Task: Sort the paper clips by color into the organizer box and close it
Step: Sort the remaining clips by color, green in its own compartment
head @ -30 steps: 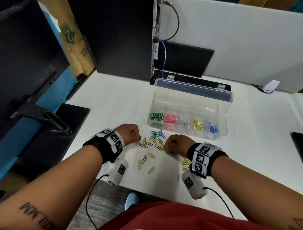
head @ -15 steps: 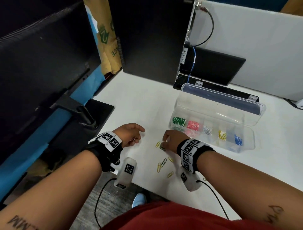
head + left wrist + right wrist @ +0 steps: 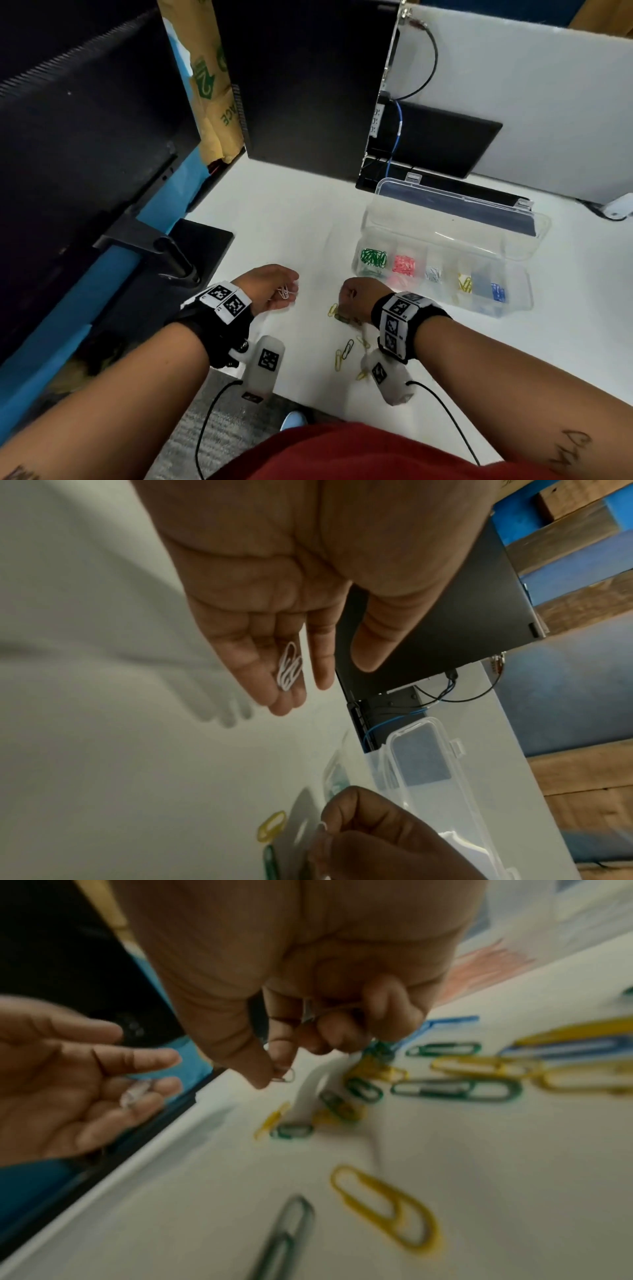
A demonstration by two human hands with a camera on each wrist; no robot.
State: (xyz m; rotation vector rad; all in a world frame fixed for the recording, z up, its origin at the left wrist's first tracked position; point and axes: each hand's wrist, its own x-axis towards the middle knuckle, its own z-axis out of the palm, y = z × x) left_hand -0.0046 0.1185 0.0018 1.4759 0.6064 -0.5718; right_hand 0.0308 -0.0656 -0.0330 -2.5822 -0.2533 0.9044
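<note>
White clips on my flat left palm, one more pinched in my right.

My left hand point(image 3: 260, 610) lies wide, white clips point(image 3: 290, 666) across its fingers point(image 3: 253, 666); my right hand point(image 3: 308, 993) pinches a pale clip point(image 3: 286, 1075) (blurred) above loose clips point(image 3: 455, 1089) on the tabletop point(image 3: 291, 222); organizer box point(image 3: 513, 298) beyond, lid up.

A white desk top point(image 3: 281, 219) fills the middle of the head view. Behind it stands a white partition panel point(image 3: 534, 102), with a flat black laptop-like slab point(image 3: 442, 144) leaning at its foot. Left of the partition rises a tall black computer case point(image 3: 308, 82), and further left a black monitor on a black stand point(image 3: 85, 137). Grey carpet point(image 3: 205, 428) shows below the desk's near edge.
</note>
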